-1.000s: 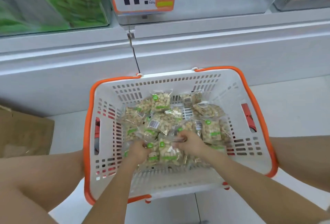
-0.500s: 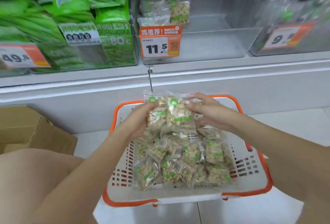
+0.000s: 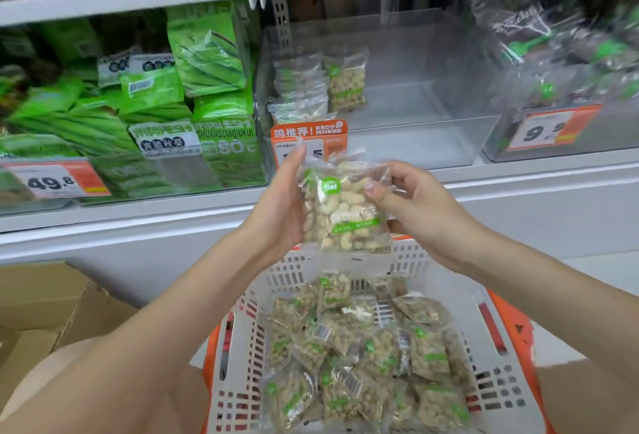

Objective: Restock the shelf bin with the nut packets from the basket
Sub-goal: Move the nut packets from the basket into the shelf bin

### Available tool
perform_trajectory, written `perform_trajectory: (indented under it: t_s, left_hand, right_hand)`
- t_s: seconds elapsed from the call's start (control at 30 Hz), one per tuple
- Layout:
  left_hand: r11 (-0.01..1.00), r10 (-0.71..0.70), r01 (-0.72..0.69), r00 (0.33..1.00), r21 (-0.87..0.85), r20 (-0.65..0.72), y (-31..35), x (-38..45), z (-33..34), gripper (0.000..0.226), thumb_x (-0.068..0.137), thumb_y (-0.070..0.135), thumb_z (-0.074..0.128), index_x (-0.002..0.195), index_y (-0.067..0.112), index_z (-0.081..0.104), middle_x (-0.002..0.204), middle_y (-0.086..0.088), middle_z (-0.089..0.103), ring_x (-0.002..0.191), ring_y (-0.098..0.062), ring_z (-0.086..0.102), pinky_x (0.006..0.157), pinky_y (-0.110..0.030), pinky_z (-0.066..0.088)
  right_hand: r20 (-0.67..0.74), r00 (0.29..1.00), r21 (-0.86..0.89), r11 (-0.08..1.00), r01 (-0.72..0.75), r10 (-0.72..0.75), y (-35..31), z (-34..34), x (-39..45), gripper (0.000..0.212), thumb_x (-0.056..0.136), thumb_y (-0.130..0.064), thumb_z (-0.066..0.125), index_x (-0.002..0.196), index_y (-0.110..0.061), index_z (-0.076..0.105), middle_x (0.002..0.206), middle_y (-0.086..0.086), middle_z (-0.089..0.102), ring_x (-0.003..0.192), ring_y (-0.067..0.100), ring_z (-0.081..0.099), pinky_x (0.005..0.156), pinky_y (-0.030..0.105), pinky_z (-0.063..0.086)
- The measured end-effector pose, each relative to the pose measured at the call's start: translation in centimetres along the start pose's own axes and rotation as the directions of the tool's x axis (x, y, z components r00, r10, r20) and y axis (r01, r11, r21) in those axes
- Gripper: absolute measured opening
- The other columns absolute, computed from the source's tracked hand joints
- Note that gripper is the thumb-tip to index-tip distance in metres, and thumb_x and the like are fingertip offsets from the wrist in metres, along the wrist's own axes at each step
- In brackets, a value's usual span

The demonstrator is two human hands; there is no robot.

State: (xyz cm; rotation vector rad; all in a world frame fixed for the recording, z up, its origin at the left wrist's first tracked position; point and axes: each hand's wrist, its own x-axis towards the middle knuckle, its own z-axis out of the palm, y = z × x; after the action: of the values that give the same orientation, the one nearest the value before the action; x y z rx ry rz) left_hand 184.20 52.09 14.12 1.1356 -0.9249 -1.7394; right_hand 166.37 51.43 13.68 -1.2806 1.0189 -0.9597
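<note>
Packets higher, price tag half-hidden.

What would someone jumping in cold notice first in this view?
Dead centre, both hands, left hand and right hand, hold a clear nut packet upright in front of the shelf. Below it, the white and orange basket is still heaped with packets. Behind, the clear shelf bin holds only a few packets at its left end.
</note>
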Motion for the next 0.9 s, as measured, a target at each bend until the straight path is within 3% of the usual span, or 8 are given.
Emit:
perform_trajectory:
  t_s: [0.07,0.13,0.27,0.4,0.5,0.6,0.73,0.9]
  left_hand:
    - [0.997,0.037,-0.039,0.999,0.065,0.038,0.2,0.4,0.5,0.077,0.072,0.068,0.06,0.127,0.016,0.056,0.118,-0.015,0.066,0.106,-0.03,0.063,0.088,-0.053,0.052]
    - [0.979,0.062,-0.06,0.998,0.194,-0.006,-0.2,0.9,0.8,0.09,0.048,0.057,0.084,0.121,0.014,0.054,0.102,-0.01,0.069,0.09,-0.028,0.063,0.079,-0.05,0.056]
    - [0.94,0.128,-0.097,0.989,0.328,-0.072,-1.5,1.9,1.0,0.081,0.049,0.038,0.085,0.121,0.016,0.055,0.104,-0.001,0.072,0.09,-0.024,0.069,0.069,-0.035,0.055]
    - [0.955,0.155,-0.123,0.983,0.271,-0.1,-1.6,2.1,0.9,0.061,0.059,0.019,0.081,0.116,0.013,0.057,0.091,0.002,0.073,0.075,-0.01,0.068,0.053,-0.016,0.047]
    - [0.963,0.145,-0.115,0.984,0.244,-0.106,-1.4,1.8,1.0,0.055,0.07,0.009,0.08,0.118,0.011,0.054,0.077,0.007,0.066,0.05,0.005,0.058,0.043,-0.008,0.039]
    - [0.972,0.128,-0.11,0.989,0.208,-0.076,-1.5,1.7,1.0,0.076,0.056,0.021,0.081,0.124,0.014,0.049,0.102,-0.002,0.071,0.082,-0.008,0.07,0.064,-0.018,0.052]
    - [0.982,0.101,-0.094,0.994,0.164,-0.037,-1.7,1.4,1.2,0.08,0.049,0.021,0.079,0.123,0.018,0.048,0.116,-0.008,0.068,0.101,-0.023,0.067,0.076,-0.032,0.056]
    - [0.977,0.093,-0.095,0.995,0.19,0.019,-2.4,1.2,1.2,0.092,0.05,0.022,0.084,0.131,0.014,0.043,0.119,-0.01,0.067,0.106,-0.025,0.066,0.085,-0.035,0.055]
  right_hand:
    - [-0.016,0.998,-0.022,0.998,0.053,-0.053,-0.8,-0.5,0.7,0.006,0.093,-0.014,0.058,0.096,-0.018,0.061,0.102,0.007,0.063,0.083,0.018,0.061,0.058,0.026,0.054]
    - [-0.017,0.994,-0.088,0.99,0.107,-0.109,-1.3,-1.1,1.4,0.009,0.093,-0.013,0.058,0.095,-0.021,0.061,0.097,0.008,0.063,0.081,0.018,0.059,0.063,0.03,0.054]
    - [-0.003,0.989,-0.175,0.974,0.144,-0.146,-1.0,-1.4,2.2,0.01,0.093,-0.014,0.058,0.103,-0.013,0.058,0.106,0.024,0.06,0.081,0.023,0.059,0.074,0.045,0.055]
    - [-0.037,0.978,-0.182,0.964,0.194,-0.204,-0.6,-2.1,2.4,0.047,0.082,-0.03,0.069,0.117,-0.044,0.041,0.115,0.002,0.049,0.092,0.015,0.061,0.08,0.023,0.05]
    - [0.156,0.952,-0.319,0.898,0.302,-0.265,-1.6,-3.4,2.2,0.056,0.073,-0.04,0.078,0.114,-0.059,0.045,0.132,-0.023,0.036,0.129,0.005,0.04,0.096,0.008,0.037]
    - [0.339,0.919,-0.363,0.873,0.325,-0.202,-1.1,-3.6,1.8,0.064,0.067,-0.039,0.083,0.119,-0.054,0.049,0.14,-0.028,0.027,0.143,0.0,0.019,0.108,0.016,0.032]
    - [0.376,0.92,-0.162,0.97,0.181,-0.109,-0.5,-3.0,1.1,0.074,0.066,-0.021,0.08,0.127,-0.04,0.044,0.124,-0.026,0.051,0.11,0.012,0.062,0.089,0.026,0.053]
    - [0.383,0.918,-0.227,0.952,0.204,-0.106,-0.1,-3.1,1.1,0.077,0.07,-0.007,0.083,0.128,-0.038,0.043,0.118,-0.014,0.059,0.107,0.014,0.062,0.09,0.03,0.053]
